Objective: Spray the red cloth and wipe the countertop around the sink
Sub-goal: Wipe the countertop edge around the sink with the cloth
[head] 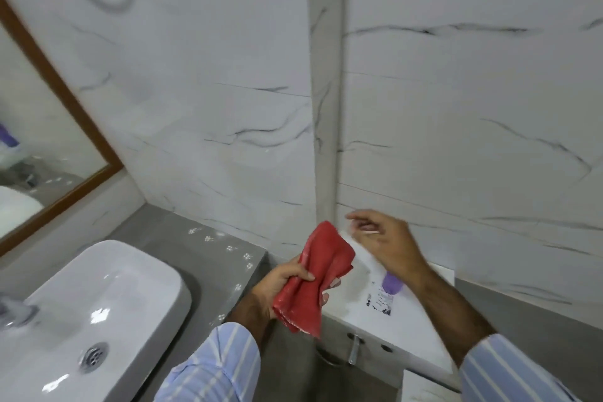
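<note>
Here our left hand (287, 284) grips the bunched red cloth (310, 277) right of the sink (98, 290); our right hand (388, 245), loosely open and blurred, hovers nearest the spray bottle (381, 287) just below it.

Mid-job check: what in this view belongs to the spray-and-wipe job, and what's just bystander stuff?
Job:
red cloth, bunched in the left hand
spray bottle with purple liquid, blurred, under the right hand
grey countertop
white sink

Not the job:
wood-framed mirror
marble wall
metal flush lever
</note>
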The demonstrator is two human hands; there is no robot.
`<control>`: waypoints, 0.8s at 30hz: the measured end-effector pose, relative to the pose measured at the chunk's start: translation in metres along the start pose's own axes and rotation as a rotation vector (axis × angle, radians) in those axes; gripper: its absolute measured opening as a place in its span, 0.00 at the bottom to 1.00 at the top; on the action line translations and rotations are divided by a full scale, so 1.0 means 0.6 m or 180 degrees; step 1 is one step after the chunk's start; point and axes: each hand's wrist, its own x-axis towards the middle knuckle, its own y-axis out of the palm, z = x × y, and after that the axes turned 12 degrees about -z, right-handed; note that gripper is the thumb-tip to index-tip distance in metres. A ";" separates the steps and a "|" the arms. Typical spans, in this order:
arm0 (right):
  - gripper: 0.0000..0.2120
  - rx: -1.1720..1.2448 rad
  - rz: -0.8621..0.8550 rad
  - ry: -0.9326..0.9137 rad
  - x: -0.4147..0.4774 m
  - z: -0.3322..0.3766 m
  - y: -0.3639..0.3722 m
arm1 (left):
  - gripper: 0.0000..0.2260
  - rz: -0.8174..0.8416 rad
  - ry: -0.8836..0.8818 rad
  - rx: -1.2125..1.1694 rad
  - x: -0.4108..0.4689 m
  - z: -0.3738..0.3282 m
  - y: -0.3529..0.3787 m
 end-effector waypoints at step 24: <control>0.22 -0.0335 0.1680 0.1748 0.177 0.017 0.659 | 0.18 -0.1975 0.0290 0.2788 -0.124 -0.396 -0.576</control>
